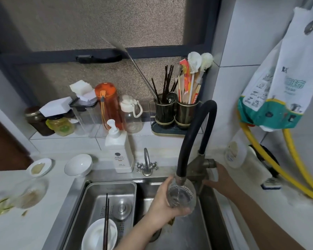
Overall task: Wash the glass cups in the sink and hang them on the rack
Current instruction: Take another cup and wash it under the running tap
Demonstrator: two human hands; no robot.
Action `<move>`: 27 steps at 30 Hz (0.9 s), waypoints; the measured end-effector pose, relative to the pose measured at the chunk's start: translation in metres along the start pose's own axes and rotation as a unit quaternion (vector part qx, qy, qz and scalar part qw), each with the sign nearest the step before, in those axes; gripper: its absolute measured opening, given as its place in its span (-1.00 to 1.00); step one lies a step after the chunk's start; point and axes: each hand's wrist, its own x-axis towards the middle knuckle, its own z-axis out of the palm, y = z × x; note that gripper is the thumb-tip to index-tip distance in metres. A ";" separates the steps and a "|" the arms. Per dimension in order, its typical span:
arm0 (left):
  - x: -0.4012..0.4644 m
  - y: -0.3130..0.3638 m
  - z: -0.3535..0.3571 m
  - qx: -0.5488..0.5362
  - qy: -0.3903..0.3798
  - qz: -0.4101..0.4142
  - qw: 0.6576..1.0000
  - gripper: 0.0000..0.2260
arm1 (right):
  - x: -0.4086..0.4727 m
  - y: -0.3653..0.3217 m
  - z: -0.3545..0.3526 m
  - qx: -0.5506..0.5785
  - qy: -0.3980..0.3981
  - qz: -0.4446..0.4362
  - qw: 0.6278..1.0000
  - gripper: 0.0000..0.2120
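Nearest the lens, the left hand (163, 197) has its grip curled round a glass cup (182, 196), holding it over the sink (197, 230) right under the black hose spout (181, 177), where water runs into it; the right hand (218, 177) grips the tap handle (209, 164) at the counter's edge; so washing looks barely begun, I judge; rinsing is under way, hanging remains undone, and no rack shows; a bowl with chopsticks (106, 222) waits in the basin tray.

Head view — close, down onto sink (179, 230)
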 end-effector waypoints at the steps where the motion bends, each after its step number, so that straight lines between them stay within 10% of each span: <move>1: 0.000 0.000 0.000 -0.001 -0.003 0.001 1.000 -0.18 | -0.005 -0.002 0.002 -0.004 -0.006 -0.006 1.000 -0.22; 9: -0.007 0.007 -0.005 -0.013 -0.009 0.009 1.000 -0.37 | -0.094 -0.037 0.043 0.095 -0.189 -0.098 0.972 -0.20; 14: -0.015 0.015 -0.010 -0.026 -0.031 -0.083 0.996 -0.43 | -0.123 -0.062 0.060 0.185 -0.124 -0.099 0.970 -0.28; 20: -0.040 0.012 -0.019 0.029 -0.104 -0.138 0.985 -0.03 | -0.142 -0.065 0.074 0.195 -0.063 0.052 0.977 -0.15; 27: -0.061 0.007 -0.020 0.073 -0.005 -0.107 0.992 -0.43 | -0.166 -0.078 0.096 0.115 -0.038 0.136 0.983 -0.40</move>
